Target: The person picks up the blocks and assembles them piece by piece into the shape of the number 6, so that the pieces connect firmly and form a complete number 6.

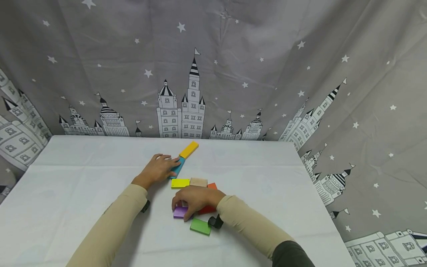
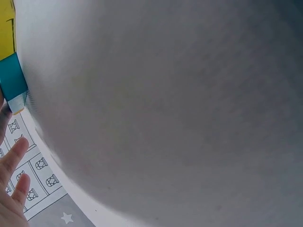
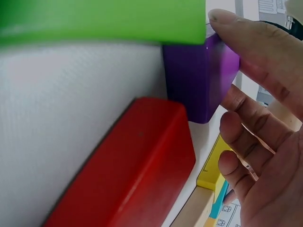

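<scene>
My left hand (image 1: 156, 170) pinches a blue block (image 1: 180, 166) by its ends, the thumb near the lower end and a fingertip near the upper. Touching that block's far end is an amber block (image 1: 189, 149). Thumb and fingers of my right hand (image 1: 198, 196) hold a purple block (image 1: 180, 212) at its sides. Close to it lie a green block (image 1: 200, 227) and a red block (image 3: 137, 151), the red one partly covered by the hand in the head view. Beyond the right hand, a yellow block (image 1: 180, 183) and a pale wooden block (image 1: 198, 182) sit end to end.
An orange block (image 1: 212, 185) shows past the right hand, beside the pale one. Everything lies on a white-covered table (image 1: 83, 193). Behind it hangs a grey curtain (image 1: 227, 55) printed with castles and stars. Each wrist wears a small black camera (image 1: 215, 221).
</scene>
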A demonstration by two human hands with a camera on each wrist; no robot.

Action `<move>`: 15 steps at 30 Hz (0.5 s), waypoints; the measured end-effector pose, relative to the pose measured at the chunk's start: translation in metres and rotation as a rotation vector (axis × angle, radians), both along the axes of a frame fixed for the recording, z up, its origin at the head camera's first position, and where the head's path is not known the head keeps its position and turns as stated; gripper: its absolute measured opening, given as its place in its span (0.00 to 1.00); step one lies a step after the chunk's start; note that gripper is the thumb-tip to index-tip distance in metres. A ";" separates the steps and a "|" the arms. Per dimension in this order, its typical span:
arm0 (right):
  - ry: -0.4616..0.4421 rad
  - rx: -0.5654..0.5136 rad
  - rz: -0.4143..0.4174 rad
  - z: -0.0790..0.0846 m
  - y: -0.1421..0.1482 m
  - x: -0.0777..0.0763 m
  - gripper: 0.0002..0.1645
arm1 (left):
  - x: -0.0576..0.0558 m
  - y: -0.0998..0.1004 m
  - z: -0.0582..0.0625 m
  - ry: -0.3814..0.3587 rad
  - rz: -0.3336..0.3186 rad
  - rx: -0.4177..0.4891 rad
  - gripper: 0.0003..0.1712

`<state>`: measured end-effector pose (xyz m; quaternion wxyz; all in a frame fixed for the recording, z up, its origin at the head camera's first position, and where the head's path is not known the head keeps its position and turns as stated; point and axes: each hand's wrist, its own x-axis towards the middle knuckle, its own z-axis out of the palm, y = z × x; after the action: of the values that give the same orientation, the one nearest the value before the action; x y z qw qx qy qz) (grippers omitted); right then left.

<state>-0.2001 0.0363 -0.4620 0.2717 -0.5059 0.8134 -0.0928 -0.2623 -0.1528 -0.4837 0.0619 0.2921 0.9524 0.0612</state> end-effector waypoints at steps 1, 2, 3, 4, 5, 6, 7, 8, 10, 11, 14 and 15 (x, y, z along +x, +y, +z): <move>-0.007 -0.003 -0.005 0.000 0.001 0.000 0.24 | 0.000 0.000 0.000 0.000 0.000 0.001 0.33; -0.015 -0.007 -0.009 0.000 0.001 -0.001 0.23 | 0.000 0.000 0.000 0.000 0.000 0.000 0.33; -0.017 -0.009 -0.012 0.000 0.002 -0.001 0.23 | 0.000 0.000 -0.001 0.000 0.000 -0.001 0.33; -0.020 -0.011 -0.015 0.000 0.002 -0.001 0.23 | 0.000 0.000 -0.001 -0.001 0.001 -0.003 0.33; -0.020 -0.013 -0.020 -0.001 0.003 -0.002 0.23 | 0.000 0.000 -0.001 -0.002 0.002 -0.007 0.33; -0.021 -0.014 -0.024 -0.001 0.003 -0.002 0.23 | -0.001 0.000 -0.001 -0.003 0.004 -0.011 0.33; -0.020 -0.012 -0.027 -0.002 0.003 -0.002 0.23 | -0.001 0.000 -0.001 -0.005 0.006 -0.014 0.33; -0.016 -0.010 -0.029 -0.002 0.003 -0.003 0.23 | 0.000 0.001 -0.001 -0.006 0.009 -0.015 0.33; -0.007 -0.003 -0.029 -0.003 0.004 -0.003 0.23 | 0.000 0.001 0.000 -0.006 0.010 -0.015 0.33; -0.002 0.001 -0.027 -0.003 0.004 -0.003 0.23 | 0.000 0.001 0.000 -0.003 0.009 -0.015 0.33; 0.013 0.006 -0.020 -0.002 0.004 -0.004 0.23 | 0.001 0.000 0.000 0.011 0.004 -0.005 0.33; 0.012 0.005 -0.021 -0.001 0.004 -0.003 0.23 | 0.001 0.000 0.000 0.018 0.000 -0.004 0.33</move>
<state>-0.2036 0.0405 -0.4628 0.2671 -0.4972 0.8205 -0.0905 -0.2614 -0.1532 -0.4838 0.0541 0.2925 0.9531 0.0568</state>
